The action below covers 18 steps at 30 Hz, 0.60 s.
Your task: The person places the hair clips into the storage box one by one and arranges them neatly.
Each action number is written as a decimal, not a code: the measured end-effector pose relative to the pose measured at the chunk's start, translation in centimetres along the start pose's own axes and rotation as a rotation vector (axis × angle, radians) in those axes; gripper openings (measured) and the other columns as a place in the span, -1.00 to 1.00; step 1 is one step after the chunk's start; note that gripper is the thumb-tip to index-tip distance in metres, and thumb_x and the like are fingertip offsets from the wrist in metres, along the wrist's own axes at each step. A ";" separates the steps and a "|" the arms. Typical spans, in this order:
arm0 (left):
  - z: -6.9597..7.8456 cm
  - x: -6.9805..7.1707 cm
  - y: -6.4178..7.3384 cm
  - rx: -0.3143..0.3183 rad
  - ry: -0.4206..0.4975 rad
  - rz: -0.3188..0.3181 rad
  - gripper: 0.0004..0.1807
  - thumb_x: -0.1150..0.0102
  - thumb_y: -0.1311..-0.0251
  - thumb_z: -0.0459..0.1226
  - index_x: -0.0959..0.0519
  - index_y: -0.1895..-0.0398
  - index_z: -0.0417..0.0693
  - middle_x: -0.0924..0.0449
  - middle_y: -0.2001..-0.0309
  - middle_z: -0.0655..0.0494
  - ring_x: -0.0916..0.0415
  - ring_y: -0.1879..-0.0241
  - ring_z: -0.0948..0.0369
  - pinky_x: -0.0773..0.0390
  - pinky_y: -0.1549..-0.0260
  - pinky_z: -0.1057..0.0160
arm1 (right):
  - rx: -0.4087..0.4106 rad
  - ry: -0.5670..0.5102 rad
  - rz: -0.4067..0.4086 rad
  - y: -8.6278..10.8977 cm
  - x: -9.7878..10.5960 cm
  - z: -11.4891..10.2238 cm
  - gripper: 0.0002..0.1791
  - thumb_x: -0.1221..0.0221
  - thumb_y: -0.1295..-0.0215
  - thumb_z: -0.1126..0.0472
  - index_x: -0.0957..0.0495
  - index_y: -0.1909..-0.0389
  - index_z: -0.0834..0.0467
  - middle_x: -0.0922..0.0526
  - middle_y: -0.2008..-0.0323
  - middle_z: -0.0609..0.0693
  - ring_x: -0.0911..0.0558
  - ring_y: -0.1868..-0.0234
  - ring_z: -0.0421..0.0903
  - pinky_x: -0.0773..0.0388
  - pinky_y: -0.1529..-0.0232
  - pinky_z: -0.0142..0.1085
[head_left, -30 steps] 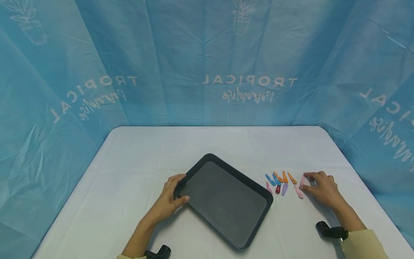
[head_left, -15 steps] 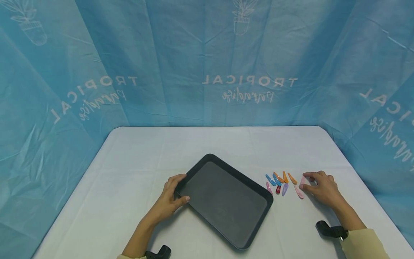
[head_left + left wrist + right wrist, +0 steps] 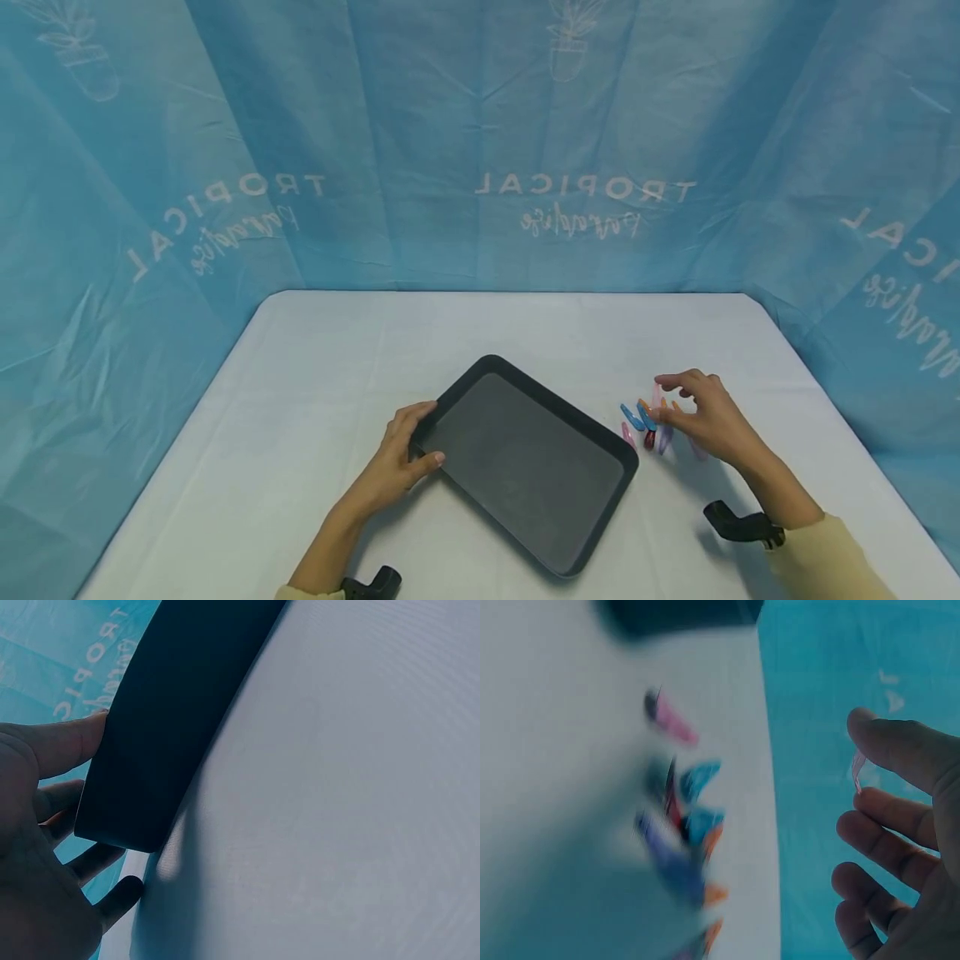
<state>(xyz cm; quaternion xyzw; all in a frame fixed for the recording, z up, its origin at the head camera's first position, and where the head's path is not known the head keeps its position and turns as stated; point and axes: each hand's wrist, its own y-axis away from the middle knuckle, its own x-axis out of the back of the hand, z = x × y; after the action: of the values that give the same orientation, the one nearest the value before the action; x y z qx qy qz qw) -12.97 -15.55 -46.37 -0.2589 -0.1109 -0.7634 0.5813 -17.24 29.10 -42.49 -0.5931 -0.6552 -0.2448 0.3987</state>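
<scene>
My left hand (image 3: 393, 454) holds the left corner of a dark grey rectangular tray (image 3: 525, 475), which lies at an angle on the table. In the left wrist view, the thumb (image 3: 71, 746) touches one edge of the tray (image 3: 172, 712) and fingers are at its corner. My right hand (image 3: 708, 421) pinches a light pink snap hair clip (image 3: 857, 771) between thumb and a finger, raised over the other clips. Beneath it lie blue clips (image 3: 632, 417), a dark red clip (image 3: 649, 440), a purple clip (image 3: 664, 439) and a pink clip (image 3: 627, 434). Orange clips are partly hidden by the hand.
A white cloth (image 3: 360, 350) covers the table. Blue printed curtains (image 3: 480, 150) hang behind it and along both sides. Another light pink clip (image 3: 697, 451) lies below the right hand. The tray's right corner is close to the clips.
My right hand has lifted the light pink clip off the table and moved left over the other clips. The left hand and tray stay practically in place.
</scene>
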 end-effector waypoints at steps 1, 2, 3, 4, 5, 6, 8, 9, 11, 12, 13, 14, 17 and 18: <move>0.0 0.0 0.0 0.000 0.004 0.000 -0.24 -0.25 -0.15 -0.21 -0.15 -0.40 -0.05 -0.10 -0.37 -0.07 0.02 -0.40 -0.11 -0.08 -0.25 -0.33 | 0.025 -0.010 0.000 -0.2 -0.2 -0.6 -0.45 -0.33 -0.11 0.08 -0.49 -0.11 0.22 -0.51 -0.01 0.19 -0.35 0.05 0.06 -0.31 0.24 -0.21; 0.0 0.0 0.0 0.000 0.003 0.001 -0.24 -0.26 -0.15 -0.22 -0.16 -0.40 -0.05 -0.10 -0.37 -0.07 0.01 -0.40 -0.10 -0.08 -0.26 -0.33 | 0.047 -0.019 -0.004 -0.3 -0.5 -1.3 -0.45 -0.33 -0.11 0.08 -0.49 -0.11 0.20 -0.51 -0.01 0.17 -0.34 0.06 0.05 -0.32 0.23 -0.20; 0.1 0.0 0.0 -0.001 0.001 0.002 -0.24 -0.26 -0.15 -0.22 -0.16 -0.40 -0.04 -0.11 -0.37 -0.07 0.01 -0.40 -0.10 -0.07 -0.26 -0.33 | 0.070 -0.029 -0.008 -0.4 -0.7 -1.9 -0.45 -0.33 -0.10 0.07 -0.49 -0.11 0.19 -0.51 -0.01 0.15 -0.34 0.06 0.04 -0.31 0.23 -0.20; 0.1 0.0 -0.1 -0.001 0.000 0.003 -0.24 -0.26 -0.14 -0.22 -0.16 -0.40 -0.04 -0.11 -0.37 -0.07 0.01 -0.40 -0.10 -0.07 -0.26 -0.32 | 0.088 -0.038 -0.016 -0.5 -1.0 -2.5 -0.45 -0.33 -0.10 0.07 -0.49 -0.11 0.17 -0.51 -0.01 0.13 -0.33 0.07 0.02 -0.32 0.23 -0.19; 0.1 0.0 -0.1 -0.001 -0.002 0.003 -0.24 -0.26 -0.14 -0.22 -0.16 -0.40 -0.04 -0.11 -0.37 -0.06 0.01 -0.40 -0.09 -0.08 -0.26 -0.32 | 0.104 -0.048 -0.024 -0.7 -1.3 -3.0 -0.45 -0.34 -0.10 0.07 -0.49 -0.11 0.16 -0.51 -0.01 0.12 -0.33 0.06 0.01 -0.36 0.25 -0.19; 0.1 0.0 0.0 0.000 -0.002 0.003 -0.24 -0.26 -0.14 -0.23 -0.16 -0.40 -0.04 -0.11 -0.37 -0.07 0.01 -0.40 -0.09 -0.08 -0.26 -0.32 | 0.119 -0.053 -0.030 -0.8 -1.6 -3.6 -0.46 -0.34 -0.09 0.07 -0.50 -0.11 0.14 -0.52 -0.01 0.10 -0.33 0.06 0.00 -0.37 0.24 -0.17; 0.1 0.0 -0.1 0.003 -0.003 0.003 -0.23 -0.26 -0.14 -0.23 -0.15 -0.40 -0.04 -0.10 -0.37 -0.07 0.02 -0.40 -0.09 -0.08 -0.26 -0.32 | 0.140 -0.063 -0.043 -1.0 -2.1 -4.6 -0.46 -0.35 -0.07 0.06 -0.50 -0.10 0.09 -0.52 -0.02 0.05 -0.34 0.03 -0.02 -0.41 0.22 -0.14; 0.0 0.0 -0.1 0.004 -0.002 0.002 -0.23 -0.26 -0.14 -0.23 -0.15 -0.40 -0.04 -0.10 -0.37 -0.07 0.02 -0.40 -0.10 -0.07 -0.26 -0.32 | 0.149 -0.070 -0.049 -1.1 -2.3 -5.1 -0.46 -0.36 -0.06 0.06 -0.51 -0.10 0.08 -0.52 -0.02 0.03 -0.35 0.02 -0.03 -0.43 0.20 -0.12; 0.0 0.0 -0.1 0.008 -0.001 0.001 -0.23 -0.26 -0.14 -0.23 -0.15 -0.41 -0.03 -0.09 -0.37 -0.06 0.02 -0.40 -0.10 -0.07 -0.27 -0.32 | 0.175 -0.083 -0.059 -1.3 -2.8 -6.0 -0.46 -0.37 -0.05 0.07 -0.51 -0.10 0.04 -0.53 -0.02 0.00 -0.37 0.01 -0.05 -0.46 0.18 -0.08; 0.0 0.0 -0.1 0.011 -0.001 0.002 -0.23 -0.26 -0.14 -0.23 -0.15 -0.41 -0.02 -0.09 -0.37 -0.06 0.02 -0.40 -0.09 -0.07 -0.27 -0.32 | 0.190 -0.089 -0.060 -1.4 -3.0 -6.4 -0.46 -0.37 -0.04 0.07 -0.51 -0.09 0.02 -0.53 -0.01 -0.03 -0.38 0.01 -0.06 -0.43 0.14 -0.06; 0.0 0.0 -0.1 0.012 0.001 0.001 -0.23 -0.26 -0.14 -0.23 -0.15 -0.41 -0.02 -0.09 -0.37 -0.06 0.02 -0.41 -0.09 -0.07 -0.27 -0.32 | 0.205 -0.097 -0.064 -1.5 -3.3 -6.8 -0.46 -0.38 -0.03 0.07 -0.51 -0.09 0.01 -0.53 0.00 -0.05 -0.38 0.02 -0.06 -0.43 0.13 -0.06; 0.0 0.0 -0.1 0.015 0.003 -0.001 -0.23 -0.26 -0.14 -0.23 -0.15 -0.41 -0.02 -0.09 -0.38 -0.05 0.03 -0.41 -0.09 -0.06 -0.27 -0.33 | 0.223 -0.101 -0.066 -1.6 -3.5 -7.1 -0.46 -0.38 -0.02 0.07 -0.51 -0.09 0.00 -0.53 0.01 -0.06 -0.39 0.02 -0.07 -0.43 0.12 -0.06; 0.0 0.0 -0.1 0.019 0.008 -0.007 -0.23 -0.25 -0.15 -0.21 -0.14 -0.41 -0.01 -0.08 -0.38 -0.04 0.04 -0.41 -0.08 -0.07 -0.27 -0.32 | 0.286 -0.107 -0.071 -1.9 -4.4 -8.1 -0.46 -0.38 -0.02 0.06 -0.50 -0.08 -0.03 -0.54 0.02 -0.10 -0.41 0.05 -0.08 -0.44 0.13 -0.09; 0.0 0.0 -0.1 0.020 0.010 -0.009 -0.23 -0.25 -0.15 -0.21 -0.14 -0.41 -0.01 -0.07 -0.38 -0.04 0.04 -0.41 -0.08 -0.06 -0.27 -0.32 | 0.306 -0.111 -0.074 -2.1 -4.7 -8.5 -0.46 -0.38 -0.02 0.07 -0.50 -0.08 -0.04 -0.54 0.03 -0.10 -0.41 0.05 -0.08 -0.45 0.13 -0.09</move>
<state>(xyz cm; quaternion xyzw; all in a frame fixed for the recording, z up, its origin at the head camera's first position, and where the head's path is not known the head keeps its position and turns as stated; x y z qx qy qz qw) -13.03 -15.54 -46.36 -0.2488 -0.1168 -0.7661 0.5809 -17.39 19.28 -41.18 -0.5133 -0.7272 -0.1236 0.4385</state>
